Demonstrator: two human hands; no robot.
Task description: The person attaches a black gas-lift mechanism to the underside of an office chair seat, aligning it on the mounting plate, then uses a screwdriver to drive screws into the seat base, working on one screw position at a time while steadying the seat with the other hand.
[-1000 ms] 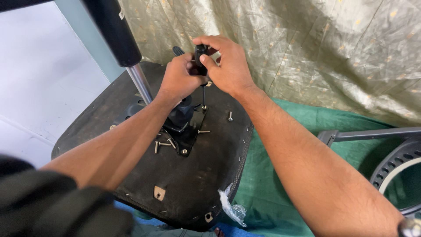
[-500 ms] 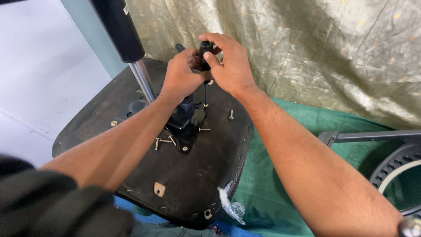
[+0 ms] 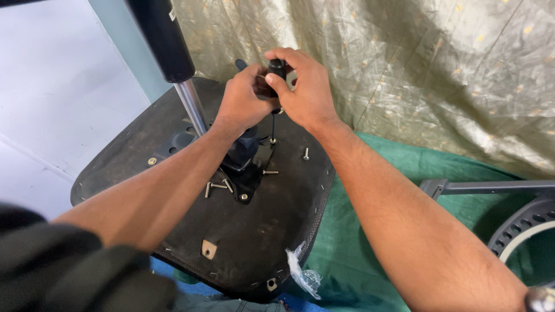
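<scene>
1. The screwdriver [image 3: 273,98] stands upright in the upper middle of the frame, its thin shaft dropping to a screw [image 3: 272,140] in the black mounting plate [image 3: 250,167].
2. The left hand [image 3: 241,104] and right hand [image 3: 305,92] are both clenched around its black handle; keeping the shaft plumb over the screw head looks best, to avoid slipping.
3. Loose screws [image 3: 217,186] lie just below the plate on the upturned seat base [image 3: 133,167]; sleeves should stay off them.
4. The chrome gas cylinder [image 3: 191,104] rises at upper left.
</scene>
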